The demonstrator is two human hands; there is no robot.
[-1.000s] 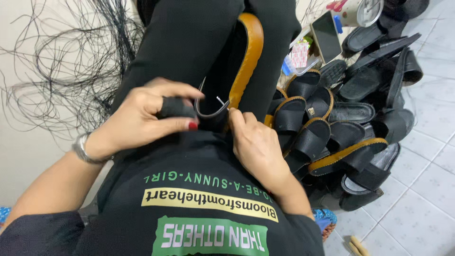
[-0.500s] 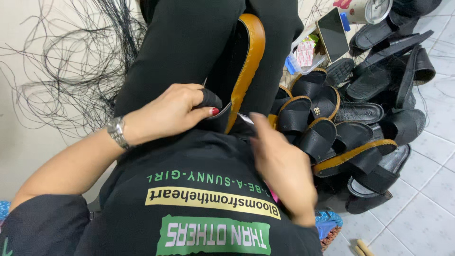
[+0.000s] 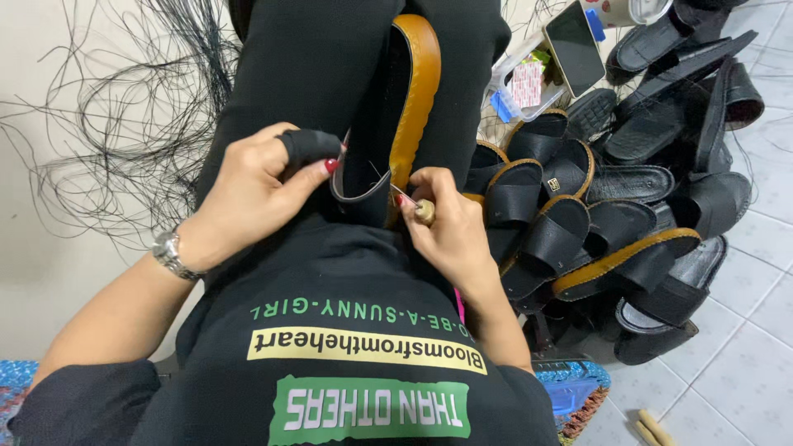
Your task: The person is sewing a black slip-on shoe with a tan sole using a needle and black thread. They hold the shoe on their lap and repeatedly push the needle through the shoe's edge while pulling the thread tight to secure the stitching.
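1. Two hands work one sandal [image 3: 405, 107], which lies on the lap at about 12 o'clock from them, its tan sole edge up.
2. Left hand [image 3: 248, 194] (watch on the wrist, a black cover on one finger) has its grip closed on the sandal's black strap [image 3: 359, 186].
3. Right hand [image 3: 450, 231] pinches a small wooden-handled awl [image 3: 421, 211], its thin metal tip apparently touching the strap's edge, though the contact is hard to make out.
4. At 3 o'clock, a pile of black sandals [image 3: 611, 215] sits on the tiled floor [image 3: 743, 330].
5. At 9 to 11 o'clock, loose black thread [image 3: 124, 124] sprawls.
6. At 1 o'clock lies a phone [image 3: 574, 49].
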